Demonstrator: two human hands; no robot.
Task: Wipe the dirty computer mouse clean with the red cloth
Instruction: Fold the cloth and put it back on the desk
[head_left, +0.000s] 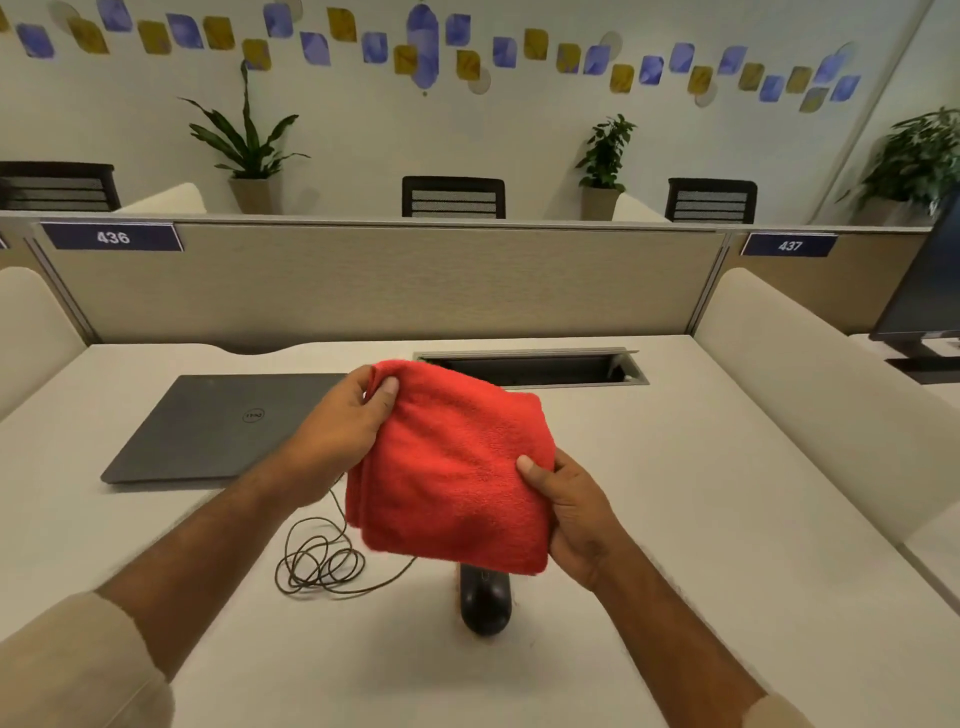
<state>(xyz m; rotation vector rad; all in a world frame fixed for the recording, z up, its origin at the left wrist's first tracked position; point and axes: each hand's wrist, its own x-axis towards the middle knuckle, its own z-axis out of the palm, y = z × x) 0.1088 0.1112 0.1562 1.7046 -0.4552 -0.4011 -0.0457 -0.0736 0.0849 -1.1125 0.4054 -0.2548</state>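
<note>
Two hands hold the folded red cloth (452, 467) above the desk (701, 493): left hand (343, 426) pinches its far corner, right hand (571, 514) grips the near edge. Step judged: readying cloth; next, lower it onto the black wired mouse (485, 605). Mouse lies on the desk below the cloth, front hidden, long axis running near-to-far.

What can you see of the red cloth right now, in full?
The red cloth is a plush, towel-like fabric, folded into a thick, roughly square pad of several layers. It is held up in the air above the desk, tilted toward the camera. The left hand pinches its upper left corner with the thumb on top; the right hand grips its right edge. Its lower edge hides the front of the black mouse; whether they touch is unclear.
</note>
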